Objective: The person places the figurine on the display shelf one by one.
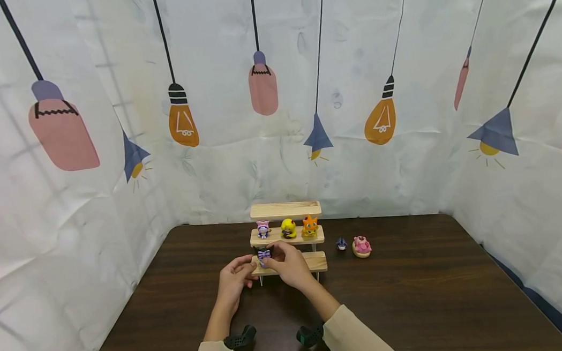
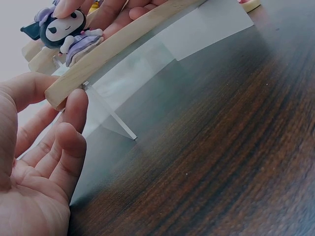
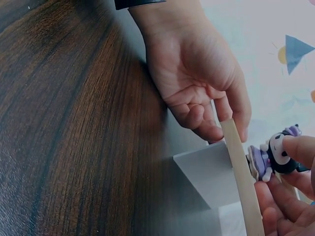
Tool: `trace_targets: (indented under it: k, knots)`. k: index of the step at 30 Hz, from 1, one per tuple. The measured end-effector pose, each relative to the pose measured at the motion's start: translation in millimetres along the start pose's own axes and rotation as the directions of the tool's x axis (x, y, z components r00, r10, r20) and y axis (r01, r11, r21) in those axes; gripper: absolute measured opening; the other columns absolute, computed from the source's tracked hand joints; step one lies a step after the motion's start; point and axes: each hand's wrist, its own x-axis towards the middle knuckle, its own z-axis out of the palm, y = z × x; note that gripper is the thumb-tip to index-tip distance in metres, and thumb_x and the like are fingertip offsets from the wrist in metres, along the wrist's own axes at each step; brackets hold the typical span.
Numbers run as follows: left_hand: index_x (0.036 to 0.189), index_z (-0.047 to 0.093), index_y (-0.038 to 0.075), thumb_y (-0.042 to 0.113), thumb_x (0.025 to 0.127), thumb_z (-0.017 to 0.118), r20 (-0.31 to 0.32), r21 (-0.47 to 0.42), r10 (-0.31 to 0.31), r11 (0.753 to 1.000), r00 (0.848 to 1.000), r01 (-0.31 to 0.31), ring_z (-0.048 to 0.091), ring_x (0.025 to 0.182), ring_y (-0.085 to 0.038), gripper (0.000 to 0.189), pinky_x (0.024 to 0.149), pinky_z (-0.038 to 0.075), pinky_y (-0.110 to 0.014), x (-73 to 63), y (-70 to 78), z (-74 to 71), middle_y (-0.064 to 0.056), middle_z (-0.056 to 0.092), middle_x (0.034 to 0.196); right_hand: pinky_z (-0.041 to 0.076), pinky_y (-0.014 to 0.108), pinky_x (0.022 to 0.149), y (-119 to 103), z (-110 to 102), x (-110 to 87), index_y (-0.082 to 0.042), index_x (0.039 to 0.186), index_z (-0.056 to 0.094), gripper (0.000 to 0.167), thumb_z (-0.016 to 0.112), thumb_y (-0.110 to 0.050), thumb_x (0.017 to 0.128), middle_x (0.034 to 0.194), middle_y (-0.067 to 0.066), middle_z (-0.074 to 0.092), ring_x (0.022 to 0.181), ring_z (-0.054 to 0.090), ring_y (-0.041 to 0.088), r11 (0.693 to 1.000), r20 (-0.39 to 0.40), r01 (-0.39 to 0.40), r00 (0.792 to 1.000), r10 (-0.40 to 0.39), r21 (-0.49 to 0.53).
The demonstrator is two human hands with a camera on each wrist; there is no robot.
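A small black-and-purple figurine [image 2: 62,30] with a white face stands at the left end of the bottom shelf of a three-step wooden display stand [image 1: 310,261]. My right hand [image 1: 291,263] pinches it by the head between thumb and fingers. With thumb above and fingers below, my left hand [image 1: 235,280] grips the left end of that bottom board [image 2: 64,88]. On the middle shelf sit a pink-and-white figurine [image 1: 263,230], a yellow figurine [image 1: 288,228] and an orange figurine [image 1: 310,226].
Right of the stand, a small dark blue figurine [image 1: 341,244] and a pink figurine on a cream base [image 1: 361,247] stand on the dark wooden table [image 1: 414,296]. A white curtain [image 1: 242,172] printed with lamps hangs behind. Clear panels [image 2: 133,83] support the boards.
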Motion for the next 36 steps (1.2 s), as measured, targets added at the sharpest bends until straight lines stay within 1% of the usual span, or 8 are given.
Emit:
trace_targets:
  k: [7,11,19,24,31,36]
  knots:
    - [0.125,0.064,-0.003,0.009,0.096,0.069,-0.004,0.003,-0.006,1.000,1.000,0.006,0.069,0.065,-0.013,0.031,0.052,0.048,-0.021,0.0,1.6,1.1,0.003,0.075,0.084,0.056,0.029,0.078,0.3,-0.6,0.4,-0.014,0.125,0.068,0.034,0.074,-0.030,0.095,0.110,0.004,0.072,0.093,0.066,0.014,1.000,0.015,-0.008,1.000,0.008,0.020]
    - [0.124,0.065,-0.002,0.009,0.096,0.069,-0.004,0.002,-0.005,1.000,1.000,0.005,0.069,0.064,-0.014,0.031,0.051,0.048,-0.021,0.4,1.1,0.8,0.003,0.075,0.084,0.056,0.029,0.079,0.7,-0.9,-0.3,-0.013,0.125,0.068,0.035,0.075,-0.029,0.095,0.111,0.006,0.073,0.094,0.067,0.015,1.000,0.015,-0.004,1.000,0.004,0.011]
    - [0.125,0.065,-0.002,0.010,0.096,0.070,-0.003,0.003,-0.008,1.000,1.000,0.008,0.069,0.065,-0.014,0.031,0.052,0.048,-0.021,1.2,-0.7,-0.2,0.004,0.075,0.085,0.055,0.027,0.073,-0.1,0.0,-1.8,-0.012,0.124,0.068,0.035,0.075,-0.028,0.094,0.107,0.007,0.073,0.089,0.066,0.015,1.000,0.007,0.022,1.000,-0.022,0.018]
    - [0.125,0.065,-0.002,0.011,0.096,0.070,0.000,0.001,-0.007,1.000,1.000,0.007,0.069,0.065,-0.014,0.032,0.052,0.048,-0.021,1.3,-1.0,-0.2,0.004,0.075,0.085,0.054,0.025,0.071,2.0,1.1,-1.3,-0.011,0.124,0.067,0.035,0.075,-0.028,0.094,0.105,0.006,0.071,0.088,0.065,0.014,1.000,0.000,0.021,1.000,-0.021,0.012]
    - [0.124,0.064,-0.003,0.011,0.096,0.070,0.000,0.005,0.010,1.000,1.000,-0.010,0.069,0.064,-0.013,0.032,0.051,0.048,-0.021,0.2,-0.5,-0.4,0.003,0.075,0.085,0.056,0.026,0.076,4.6,-0.2,-2.7,-0.012,0.125,0.067,0.038,0.075,-0.032,0.094,0.110,0.007,0.072,0.092,0.066,0.014,1.000,0.006,0.017,1.000,-0.017,0.019]
    - [0.125,0.064,-0.004,0.011,0.096,0.071,-0.005,0.008,0.003,1.000,1.000,-0.003,0.069,0.064,-0.012,0.033,0.051,0.048,-0.021,0.9,-0.6,0.0,0.003,0.076,0.085,0.056,0.030,0.082,8.2,-8.6,-6.7,-0.011,0.127,0.065,0.041,0.074,-0.033,0.095,0.113,0.007,0.071,0.096,0.066,0.015,1.000,0.029,0.001,1.000,-0.001,0.016]
